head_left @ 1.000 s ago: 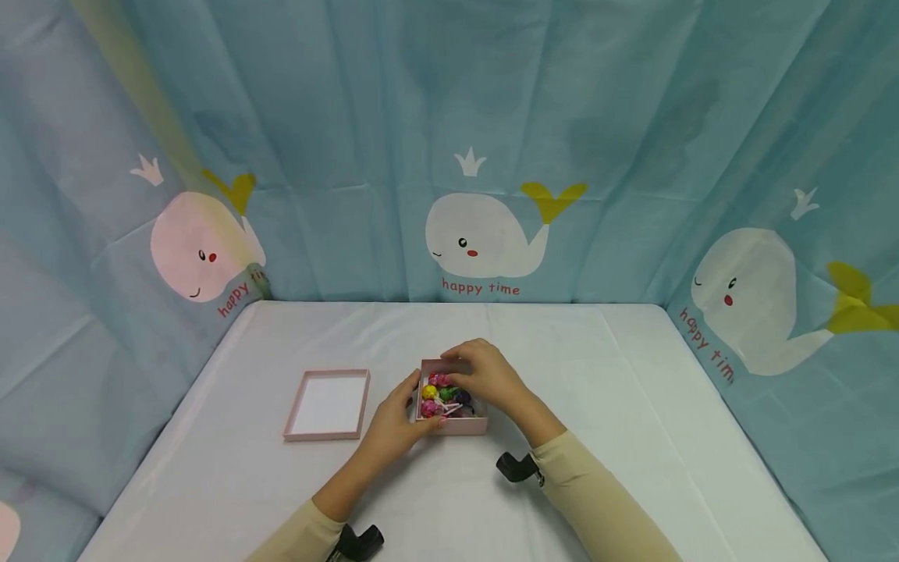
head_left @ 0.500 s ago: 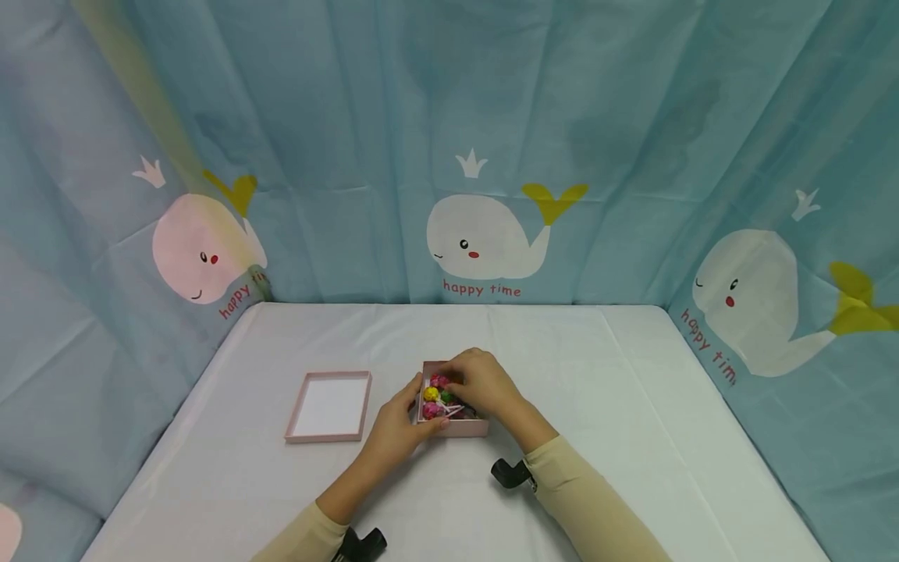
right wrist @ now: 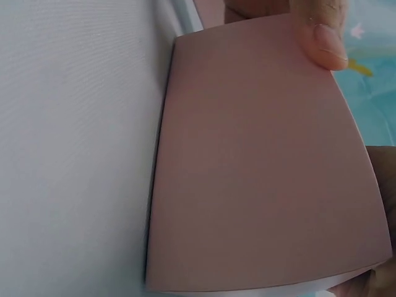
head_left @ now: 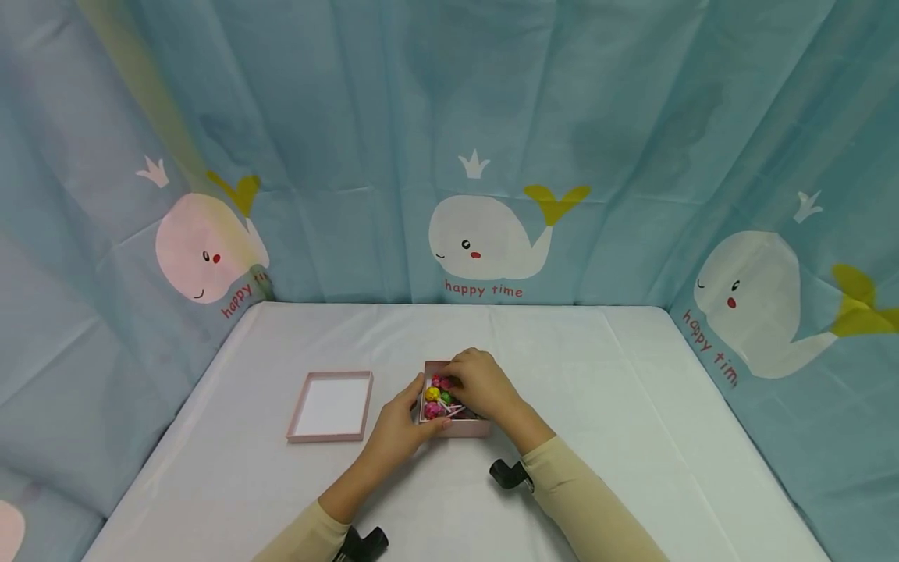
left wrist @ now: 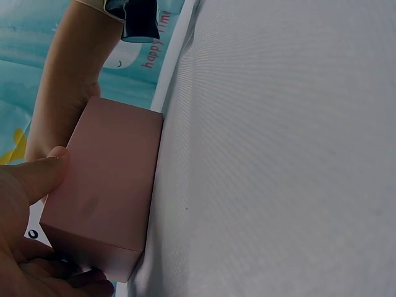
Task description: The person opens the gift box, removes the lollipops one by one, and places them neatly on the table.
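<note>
A small pink box (head_left: 467,428) sits on the table with several wrapped lollipops in it: a yellow one (head_left: 432,394), pink ones (head_left: 434,410) and a green one, with white sticks showing. My left hand (head_left: 396,425) grips the box's left side, thumb on the front wall near the rim and fingers round the side. The left wrist view shows that thumb pressed against the pink wall (left wrist: 111,173). My right hand (head_left: 485,382) reaches over the right rim with bent fingers down among the lollipops. Its fingertips are mostly hidden, so I cannot tell whether they pinch one.
Left of the box lies a shallow pink lid (head_left: 325,439) with its white inside facing up. A white cloth (head_left: 597,375) covers the table. Blue curtains (head_left: 337,117) with printed whales stand along the back and both sides.
My right hand has come down and slightly toward me into the box, now covering the dark lollipop that showed earlier. The left hand keeps its grip; box and lid stay put.
</note>
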Motion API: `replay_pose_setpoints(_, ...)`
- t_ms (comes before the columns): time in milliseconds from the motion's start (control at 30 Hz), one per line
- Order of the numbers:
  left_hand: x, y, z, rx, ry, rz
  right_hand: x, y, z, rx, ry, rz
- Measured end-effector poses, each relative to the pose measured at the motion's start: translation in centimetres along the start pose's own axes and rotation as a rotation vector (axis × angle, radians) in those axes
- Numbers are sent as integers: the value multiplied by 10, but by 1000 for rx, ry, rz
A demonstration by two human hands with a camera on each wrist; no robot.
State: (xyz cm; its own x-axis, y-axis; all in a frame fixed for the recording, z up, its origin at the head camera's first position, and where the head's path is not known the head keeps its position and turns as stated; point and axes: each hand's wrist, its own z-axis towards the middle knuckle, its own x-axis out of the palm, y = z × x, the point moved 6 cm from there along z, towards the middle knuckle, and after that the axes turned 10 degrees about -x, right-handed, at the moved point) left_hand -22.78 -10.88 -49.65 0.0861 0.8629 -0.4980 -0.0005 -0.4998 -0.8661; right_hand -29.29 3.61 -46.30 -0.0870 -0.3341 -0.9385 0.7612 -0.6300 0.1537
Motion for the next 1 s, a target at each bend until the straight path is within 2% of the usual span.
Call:
replay_pose_setpoints(167, 2, 1, 0, -4, -3, 4, 0, -2, -2, 17, -6, 25)
replay_pose_setpoints(300, 2, 1, -1, -12, -8, 13, -9, -3, -5, 53, -42, 76)
replay_pose_setpoints(533, 1, 0, 1, -13, -20, 24, -35, -8, -11, 122, -167, 215)
replay_pose_setpoints(800, 4, -1, 0, -43, -31, 65, -62, -17, -33, 88, -402, 354)
replay_pose_setpoints(1000, 4, -1, 0, -57, -39, 74, -72, -29, -48, 142, -456, 393)
